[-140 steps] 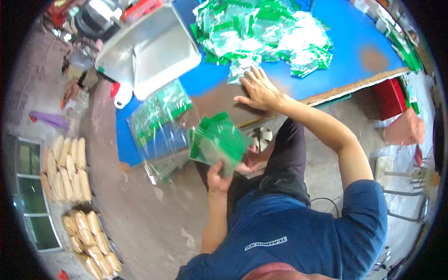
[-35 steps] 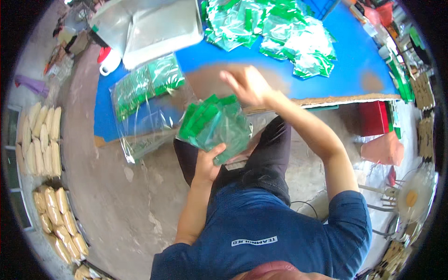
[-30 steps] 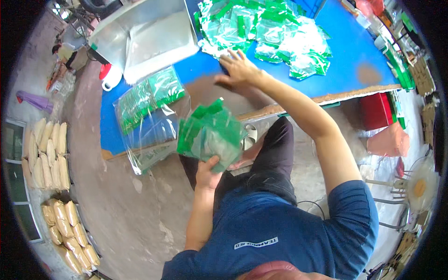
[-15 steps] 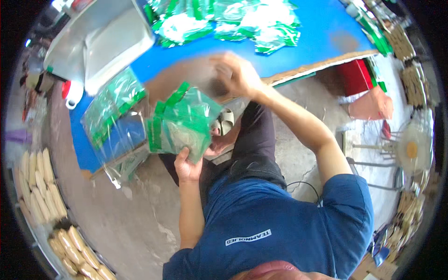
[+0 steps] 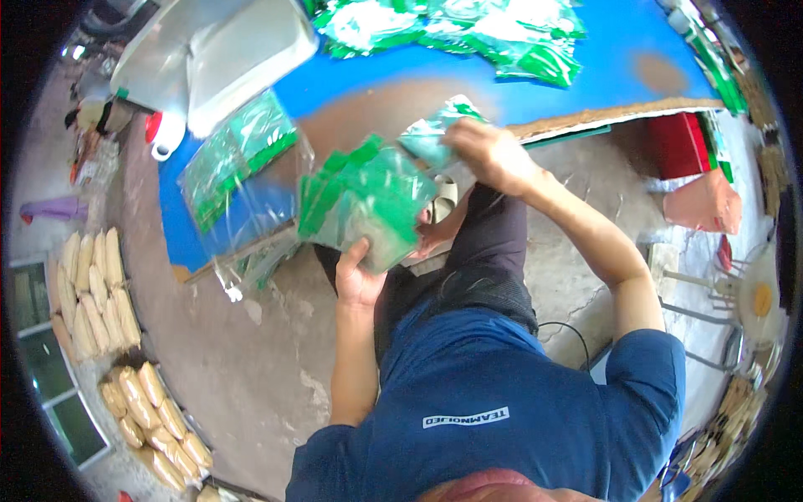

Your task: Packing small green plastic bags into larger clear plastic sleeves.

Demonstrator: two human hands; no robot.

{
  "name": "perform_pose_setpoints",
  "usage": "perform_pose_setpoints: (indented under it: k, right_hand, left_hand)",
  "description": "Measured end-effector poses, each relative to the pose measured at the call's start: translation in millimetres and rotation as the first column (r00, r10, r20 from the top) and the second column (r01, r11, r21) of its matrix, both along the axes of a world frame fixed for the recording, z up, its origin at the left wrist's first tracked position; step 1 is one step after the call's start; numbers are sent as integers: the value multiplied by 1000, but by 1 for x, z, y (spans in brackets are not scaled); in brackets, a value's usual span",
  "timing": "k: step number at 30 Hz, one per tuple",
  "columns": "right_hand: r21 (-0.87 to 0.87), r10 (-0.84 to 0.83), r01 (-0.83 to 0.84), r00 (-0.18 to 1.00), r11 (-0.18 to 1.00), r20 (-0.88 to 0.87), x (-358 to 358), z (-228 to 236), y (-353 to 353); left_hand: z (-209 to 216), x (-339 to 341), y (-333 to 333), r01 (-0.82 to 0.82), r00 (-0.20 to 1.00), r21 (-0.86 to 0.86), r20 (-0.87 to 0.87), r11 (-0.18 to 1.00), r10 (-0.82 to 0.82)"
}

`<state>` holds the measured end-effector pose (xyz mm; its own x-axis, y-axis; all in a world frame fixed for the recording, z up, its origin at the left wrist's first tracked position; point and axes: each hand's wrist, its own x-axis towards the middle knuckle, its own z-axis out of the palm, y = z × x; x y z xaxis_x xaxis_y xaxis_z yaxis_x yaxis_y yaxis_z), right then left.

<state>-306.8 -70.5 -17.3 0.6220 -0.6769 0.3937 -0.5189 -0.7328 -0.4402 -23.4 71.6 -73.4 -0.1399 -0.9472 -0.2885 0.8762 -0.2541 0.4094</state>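
Fanned out in my left hand (image 5: 361,280) is a bunch of flat clear plastic bags with green edges (image 5: 360,194); thumb and fingers close on its lower end. Just right of the bunch, my right hand (image 5: 495,156), slightly blurred, has its fingers bent around the edge of one more green-edged plastic bag (image 5: 437,134). That bag hangs over the near edge of the blue table (image 5: 535,105). Left of my left hand, a large clear bag (image 5: 238,163) with green-edged bags inside lies on the table, its loose end drooping over the edge.
Heaped green-edged bags (image 5: 468,38) cover the table's far side. A metal tray (image 5: 242,63) and a white-and-red cup or roll (image 5: 167,134) stand at the left. Right are a red box (image 5: 673,144), a pink bin (image 5: 703,203) and a fan (image 5: 757,297). Filled packs (image 5: 92,293) line the left.
My right hand, blurred over the table before, now has a single bag at its fingers. The left hand still holds its bunch. The whole view has shifted a little.
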Motion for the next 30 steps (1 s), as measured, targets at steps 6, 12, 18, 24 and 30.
perform_pose_setpoints:
  k: [6,12,18,24,30]
  right_hand:
    - [-13,316,-329,895,944,315,55,80,24]
    - [153,521,-511,853,846,-34,67,40,43]
    - [-57,317,-341,916,938,-246,71,46,17]
    - [690,-151,-350,818,634,554,57,26,-33]
    - [392,-7,-358,730,847,683,79,30,-38]
  left_hand:
    - [16,2,3,53,983,27,175,998,-57]
    - [8,3,4,113,990,-63,95,992,-106]
    - [28,-9,-4,57,929,81,361,995,-82]
    - [65,-6,-40,55,835,-305,535,951,124]
    - [81,15,-126,426,235,-466,885,775,402]
